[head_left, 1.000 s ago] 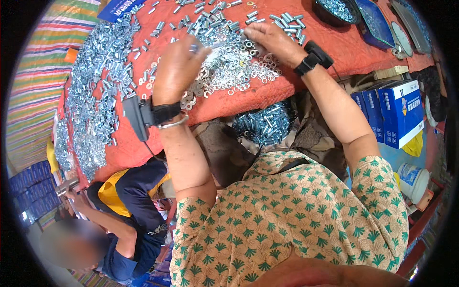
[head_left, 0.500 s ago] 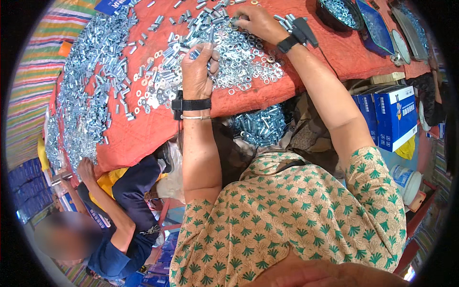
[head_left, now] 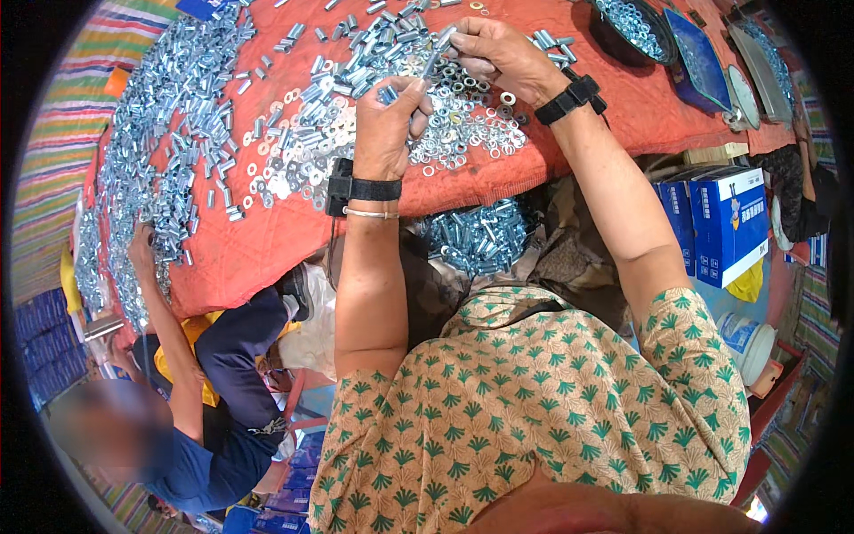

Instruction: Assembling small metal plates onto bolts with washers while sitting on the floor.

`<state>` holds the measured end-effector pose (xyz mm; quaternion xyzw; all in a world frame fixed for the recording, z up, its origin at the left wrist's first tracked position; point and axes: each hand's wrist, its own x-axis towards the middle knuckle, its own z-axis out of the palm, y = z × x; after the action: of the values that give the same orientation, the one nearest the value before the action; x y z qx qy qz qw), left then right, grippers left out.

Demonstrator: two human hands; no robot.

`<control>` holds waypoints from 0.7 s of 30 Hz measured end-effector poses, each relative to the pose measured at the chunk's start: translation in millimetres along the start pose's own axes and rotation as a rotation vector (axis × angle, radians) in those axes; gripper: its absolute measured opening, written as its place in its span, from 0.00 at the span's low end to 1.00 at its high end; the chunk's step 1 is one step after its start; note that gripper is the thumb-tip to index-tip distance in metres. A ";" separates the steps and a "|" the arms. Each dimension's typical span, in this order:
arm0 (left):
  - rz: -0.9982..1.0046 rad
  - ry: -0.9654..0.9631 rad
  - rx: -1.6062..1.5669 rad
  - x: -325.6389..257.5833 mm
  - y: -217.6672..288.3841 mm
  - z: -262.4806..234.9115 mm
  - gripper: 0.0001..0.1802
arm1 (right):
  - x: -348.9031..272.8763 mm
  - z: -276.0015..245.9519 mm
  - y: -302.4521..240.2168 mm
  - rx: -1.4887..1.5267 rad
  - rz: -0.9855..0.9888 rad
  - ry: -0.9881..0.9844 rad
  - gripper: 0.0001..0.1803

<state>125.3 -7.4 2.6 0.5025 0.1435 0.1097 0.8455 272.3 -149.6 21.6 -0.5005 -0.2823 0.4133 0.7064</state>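
Observation:
My left hand (head_left: 390, 125), with a black wrist strap, is raised over the red-orange cloth (head_left: 267, 240) and pinches a short silver metal sleeve (head_left: 388, 92) at its fingertips. Just right of it, my right hand (head_left: 498, 53), with a black watch band, pinches a thin silver bolt (head_left: 435, 60) that points toward my left hand. Both hands hover close together above a spread of flat washers (head_left: 463, 125). Loose silver sleeves (head_left: 178, 107) cover the cloth's left side.
An open bag of silver bolts (head_left: 476, 236) rests in my lap below the table edge. Another person sits low at the left, a hand (head_left: 142, 249) on the sleeves. A dark bowl of nuts (head_left: 627, 27), a blue tray (head_left: 698, 58), blue boxes (head_left: 725, 218) and a white bucket (head_left: 747, 343) stand at the right.
My hands have lifted off the washer pile and drawn together, each now pinching a small metal part. The other person's arm reaches further up onto the table.

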 end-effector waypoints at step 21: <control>-0.024 0.045 -0.132 4.2 -3.6 1.3 0.11 | -0.2 9.5 19.6 0.036 0.046 0.069 0.11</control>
<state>129.9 -8.8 -0.6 0.4413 0.1608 0.1202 0.8746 258.5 -142.2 6.4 -0.5081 -0.2388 0.4167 0.7150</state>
